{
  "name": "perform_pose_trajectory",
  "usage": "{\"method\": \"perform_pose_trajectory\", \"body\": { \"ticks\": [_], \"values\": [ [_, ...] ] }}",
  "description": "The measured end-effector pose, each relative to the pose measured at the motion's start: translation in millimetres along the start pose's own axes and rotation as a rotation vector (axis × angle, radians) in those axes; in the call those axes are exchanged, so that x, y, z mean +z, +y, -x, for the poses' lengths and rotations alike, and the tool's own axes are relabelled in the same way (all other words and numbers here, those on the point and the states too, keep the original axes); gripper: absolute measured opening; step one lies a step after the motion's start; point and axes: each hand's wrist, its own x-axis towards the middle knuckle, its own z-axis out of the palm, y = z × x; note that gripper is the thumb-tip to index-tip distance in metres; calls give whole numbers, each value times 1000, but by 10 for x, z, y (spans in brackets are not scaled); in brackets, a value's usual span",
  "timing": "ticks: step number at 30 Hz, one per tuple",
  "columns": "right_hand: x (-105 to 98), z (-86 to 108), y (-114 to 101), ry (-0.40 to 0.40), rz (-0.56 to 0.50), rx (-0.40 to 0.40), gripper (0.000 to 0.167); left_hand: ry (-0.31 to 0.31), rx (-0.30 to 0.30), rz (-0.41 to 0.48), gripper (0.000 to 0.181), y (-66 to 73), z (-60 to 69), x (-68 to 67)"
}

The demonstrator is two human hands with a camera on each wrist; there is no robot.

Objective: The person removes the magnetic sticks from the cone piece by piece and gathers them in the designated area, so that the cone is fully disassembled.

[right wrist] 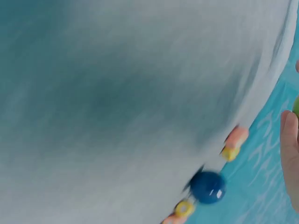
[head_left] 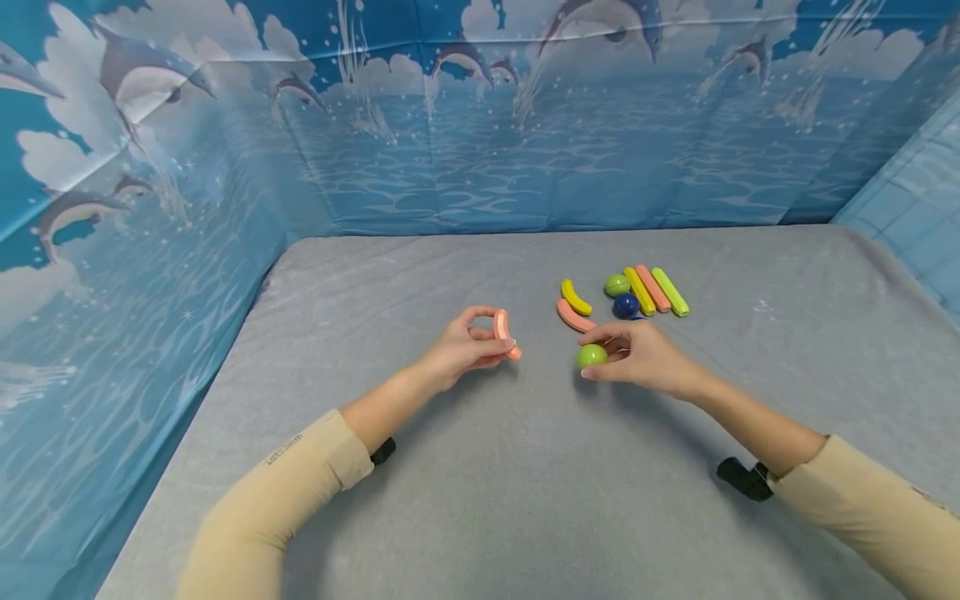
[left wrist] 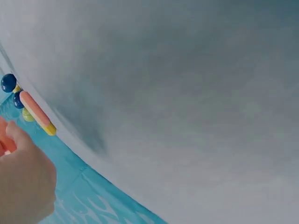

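Note:
Raised over the grey cloth, my left hand (head_left: 468, 348) pinches a curved salmon-coloured piece (head_left: 501, 323) between thumb and fingers; the thumb hides its middle. My right hand (head_left: 641, 354) grips a shiny green ball (head_left: 592, 357) with thumb and fingertips, a short way to the right of the left hand. Just beyond the right hand lies a curved pink piece (head_left: 574, 318), its near end by the fingers. A curved yellow piece (head_left: 576, 297) rests behind it. The right wrist view catches only part of the right hand (right wrist: 290, 158) at its edge.
Right of the curved pieces sit a green ball (head_left: 617, 285) and a dark blue ball (head_left: 626, 306). Yellow (head_left: 639, 291), salmon (head_left: 653, 289) and lime (head_left: 671, 292) sticks lie side by side there. Another blue thing (head_left: 637, 317) is mostly hidden. A dolphin-print curtain (head_left: 465, 183) hangs behind the table.

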Motion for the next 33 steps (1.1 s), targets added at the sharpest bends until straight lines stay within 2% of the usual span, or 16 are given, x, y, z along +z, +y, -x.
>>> {"method": "perform_pose_trajectory", "body": {
  "ticks": [4, 6, 12, 17, 23, 28, 33],
  "values": [
    [-126, 72, 70, 24, 59, -18, 42, -50, 25, -86, 67, 67, -89, 59],
    [-188, 101, 110, 33, 74, -20, 41, -71, 52, -148, 64, 86, -141, 104],
    [-351, 164, 249, 36, 142, 53, 41, -110, 171, -374, 57, 100, -341, 291],
    [-418, 174, 305, 35, 235, 124, 39, -64, 188, -459, 57, 101, -495, 425],
    [-457, 170, 340, 26, 286, 171, 36, 2, 202, -549, 54, 120, -652, 508],
    [-422, 146, 384, 21, 288, 200, 36, 69, 212, -612, 53, 124, -700, 532],
    [-379, 135, 393, 23, 279, 215, 38, 123, 179, -660, 51, 108, -707, 504]
  ]
}}
